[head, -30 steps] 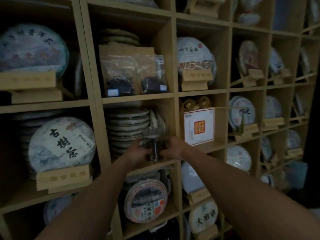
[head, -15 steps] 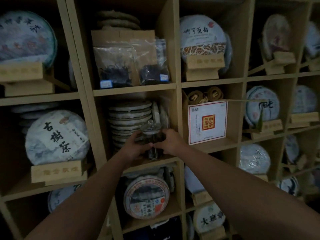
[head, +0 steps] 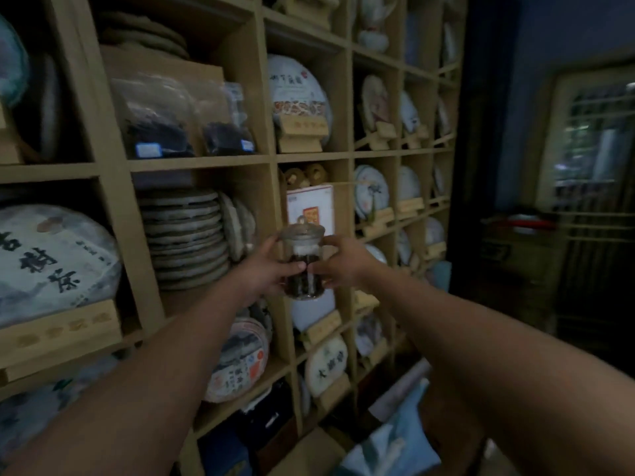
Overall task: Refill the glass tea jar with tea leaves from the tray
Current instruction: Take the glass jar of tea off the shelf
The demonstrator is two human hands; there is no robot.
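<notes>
A small glass tea jar (head: 302, 249) with a knobbed glass lid is held upright in the air in front of the wooden shelf unit (head: 113, 187). Dark tea leaves fill its lower half. My left hand (head: 266, 269) grips its left side and my right hand (head: 338, 264) grips its right side, fingertips nearly meeting across the front. Both arms are stretched out. No tray is in view.
The cubbies hold wrapped round tea cakes (head: 51, 259), a stack of bare cakes (head: 185, 235), bagged loose tea (head: 158, 125) and a white box (head: 311, 207). A dark doorway and a wooden lattice screen (head: 591, 159) lie to the right. Pale blue cloth (head: 395, 438) lies low.
The jar has left the shelf cubby and come out to the right, into open air, held in both hands. The view has swung right toward the doorway.
</notes>
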